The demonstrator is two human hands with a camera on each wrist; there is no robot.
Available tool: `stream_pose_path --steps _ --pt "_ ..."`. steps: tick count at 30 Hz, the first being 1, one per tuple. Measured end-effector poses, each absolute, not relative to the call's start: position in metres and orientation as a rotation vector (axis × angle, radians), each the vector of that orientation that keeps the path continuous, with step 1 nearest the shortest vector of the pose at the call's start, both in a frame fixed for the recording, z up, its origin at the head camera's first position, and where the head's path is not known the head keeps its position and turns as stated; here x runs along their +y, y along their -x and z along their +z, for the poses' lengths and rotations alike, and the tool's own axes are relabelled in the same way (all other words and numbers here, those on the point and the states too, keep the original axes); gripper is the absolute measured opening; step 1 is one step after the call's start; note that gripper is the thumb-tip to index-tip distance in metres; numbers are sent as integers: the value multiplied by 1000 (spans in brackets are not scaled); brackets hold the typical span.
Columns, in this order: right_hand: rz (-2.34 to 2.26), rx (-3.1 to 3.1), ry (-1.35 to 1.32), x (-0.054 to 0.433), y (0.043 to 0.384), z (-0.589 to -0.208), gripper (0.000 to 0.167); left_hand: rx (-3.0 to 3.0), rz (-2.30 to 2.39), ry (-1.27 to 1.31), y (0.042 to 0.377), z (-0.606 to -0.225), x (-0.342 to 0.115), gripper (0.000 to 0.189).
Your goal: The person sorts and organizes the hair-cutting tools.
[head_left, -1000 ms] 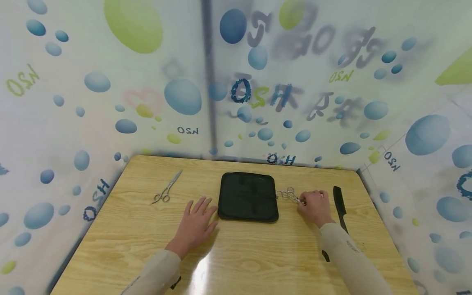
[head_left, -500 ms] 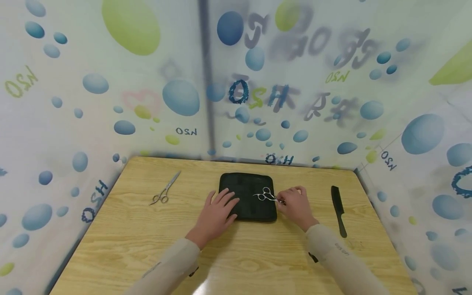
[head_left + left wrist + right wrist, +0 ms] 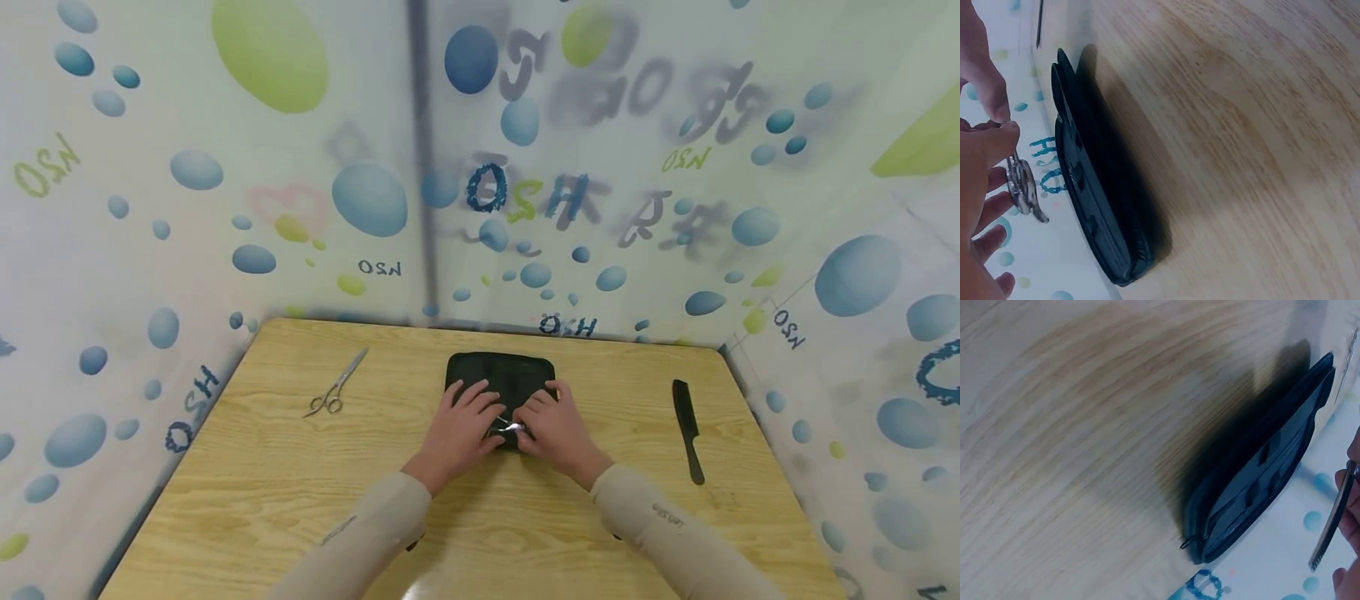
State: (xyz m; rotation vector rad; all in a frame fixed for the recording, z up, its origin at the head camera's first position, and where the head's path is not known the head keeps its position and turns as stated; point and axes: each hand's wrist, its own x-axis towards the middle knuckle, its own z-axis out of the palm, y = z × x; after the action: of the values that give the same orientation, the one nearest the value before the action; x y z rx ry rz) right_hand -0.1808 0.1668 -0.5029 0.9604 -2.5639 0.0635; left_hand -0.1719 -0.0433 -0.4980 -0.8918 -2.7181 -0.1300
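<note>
Head view. Table: wood-grain top. Zip case: black, lying midway along the far edge, set in from it. Hairdressing scissors: silver, above the case's near part, between the hands. Left hand: fingers spread wide, thumb beside the scissors. Right hand: fingers drawn together, pinching the scissors. Second scissors: silver, near the far-left corner, points toward the far edge. Comb: black, near the right edge, handle toward the near edge.

Left wrist view. Scissors raised clear of the case, finger rings showing; left thumb at the metal, whether gripping cannot be told. Case interior: dark loops.

Right wrist view. Scissors in the right hand's pinch, one end protruding. Zip pull at the case's end.
</note>
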Motion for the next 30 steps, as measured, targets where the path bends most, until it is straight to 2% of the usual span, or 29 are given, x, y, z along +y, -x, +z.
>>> stream_pose_path --steps 5,10,30 --pt "73 -2498 -1006 160 176 -502 5 -2697 -161 900 173 -502 -45 31" --pt "94 -2501 -1015 157 174 -502 3 -2666 -179 929 173 -503 -47 25" --pt "194 -2444 -1072 158 171 -515 9 -2821 -25 987 169 -497 -50 21"
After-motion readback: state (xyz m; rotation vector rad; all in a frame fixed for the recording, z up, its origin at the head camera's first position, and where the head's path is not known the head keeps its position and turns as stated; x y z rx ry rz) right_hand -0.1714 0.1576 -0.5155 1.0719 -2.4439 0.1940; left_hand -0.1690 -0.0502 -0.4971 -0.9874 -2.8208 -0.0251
